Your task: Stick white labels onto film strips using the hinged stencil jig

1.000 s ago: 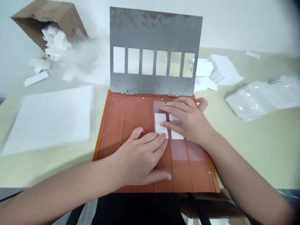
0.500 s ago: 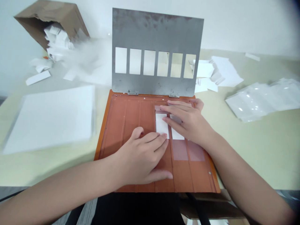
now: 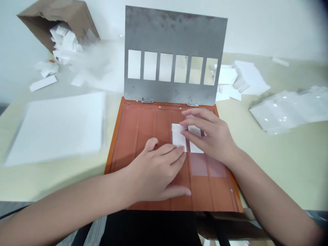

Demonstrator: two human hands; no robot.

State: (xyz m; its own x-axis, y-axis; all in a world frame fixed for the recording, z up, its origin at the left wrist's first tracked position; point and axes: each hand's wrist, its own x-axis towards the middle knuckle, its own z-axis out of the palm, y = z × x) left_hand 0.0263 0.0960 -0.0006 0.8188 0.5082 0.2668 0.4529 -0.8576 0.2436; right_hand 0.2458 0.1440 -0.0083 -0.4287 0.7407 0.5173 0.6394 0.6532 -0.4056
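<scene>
Your left hand (image 3: 159, 172), fingers extended, touches the white card (image 3: 177, 136), one o'clock on the orange board (image 3: 146, 124); right hand (image 3: 214, 136), fingers parted. Upright metal plate (image 3: 176, 34) obstructs twelve; cardboard box (image 3: 69, 15), eleven; glossy sheets (image 3: 282, 111), two.

- The bare left hand (image 3: 159, 171) shows slim fingers (image 3: 171, 155) with rounded tips; nail detail is too small to read.
- The right hand (image 3: 216, 136), likewise bare, shares the slender build.
- The left forearm (image 3: 89, 193) is bare out to the edge of view.
- The right forearm (image 3: 266, 191), also bare, is slim.
- A plain black garment (image 3: 151, 229) covers the lap.
</scene>
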